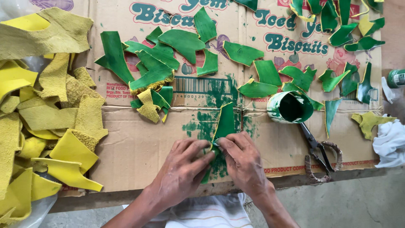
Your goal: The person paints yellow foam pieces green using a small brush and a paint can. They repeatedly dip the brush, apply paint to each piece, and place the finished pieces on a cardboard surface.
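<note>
Green-painted leather piece (223,122), lower centre, flat on stained cardboard (139,143) | left hand (183,166) and right hand (242,162): fingertips pinched on its lower end | paint cup (290,107), scissors (318,152) right | yellow offcuts (46,118) left | green pieces (168,50) above.

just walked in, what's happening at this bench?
A person presses a green-painted leather piece flat on the cardboard sheet with both the left hand and right hand. Unpainted yellow pieces are piled at left, painted green pieces are spread above, and a paint cup and scissors lie to the right.
</note>
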